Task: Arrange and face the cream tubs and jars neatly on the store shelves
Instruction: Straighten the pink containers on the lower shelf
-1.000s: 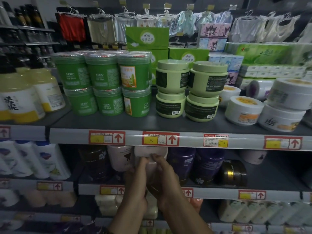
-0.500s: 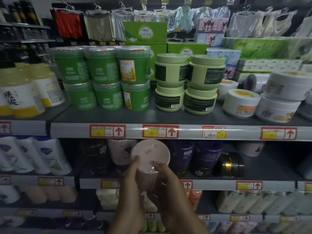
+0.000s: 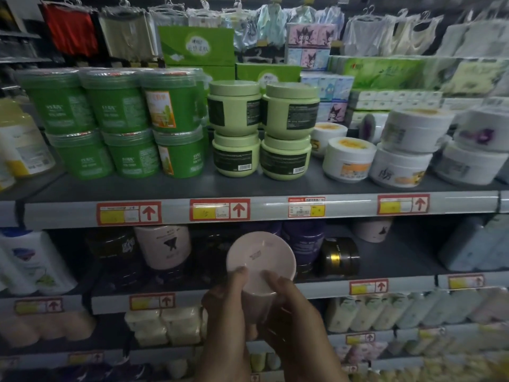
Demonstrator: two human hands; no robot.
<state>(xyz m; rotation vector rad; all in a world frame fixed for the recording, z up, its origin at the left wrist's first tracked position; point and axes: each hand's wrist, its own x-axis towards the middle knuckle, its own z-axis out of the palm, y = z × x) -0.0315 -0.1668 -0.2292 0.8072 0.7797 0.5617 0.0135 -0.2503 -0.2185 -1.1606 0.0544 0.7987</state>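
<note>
Jar: pink jar held in both my hands, tilted so one round flat end faces me; small print on that end, too blurred to read.
Left hand: left hand wraps the jar's left side, thumb up on the rim of the round end.
Right hand: right hand wraps the jar's right side, thumb lying on the round end.
Grip: both hands closed round the jar body, which my fingers mostly hide.
Left of jar: second pink jar upright on the shelf, dark mark facing out.
Behind/right of jar: purple jars, then a dark gold-banded jar.
Above jar: price rail; straight above that, pale green jars stacked two high, barcode labels facing out.
Up-left of jar: green tubs, stacked two high.
Up-right of jar: white tubs, some stacked.
</note>
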